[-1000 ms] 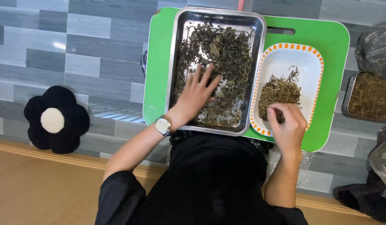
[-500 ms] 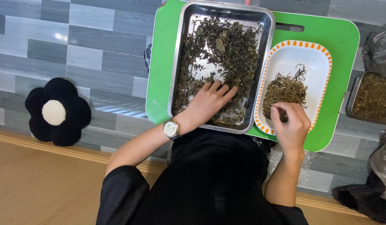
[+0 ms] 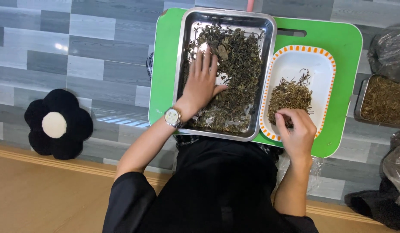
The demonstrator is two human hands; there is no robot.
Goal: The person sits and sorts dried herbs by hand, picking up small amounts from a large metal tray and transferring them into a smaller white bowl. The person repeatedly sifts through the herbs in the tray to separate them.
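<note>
On the green board (image 3: 342, 51) sit a metal tray (image 3: 182, 64) and a white dish (image 3: 295, 60). The left hand (image 3: 202, 84) lies flat in the tray on the dry leaves (image 3: 239, 73), fingers spread apart. The right hand (image 3: 297, 129) is at the near edge of the dish, fingertips pinched together on bits of the twig pile (image 3: 290, 96) — a small pinch. Both lie close to the board's near edge, so a hard push could tip leaves off the board — or mix twigs back in.
</note>
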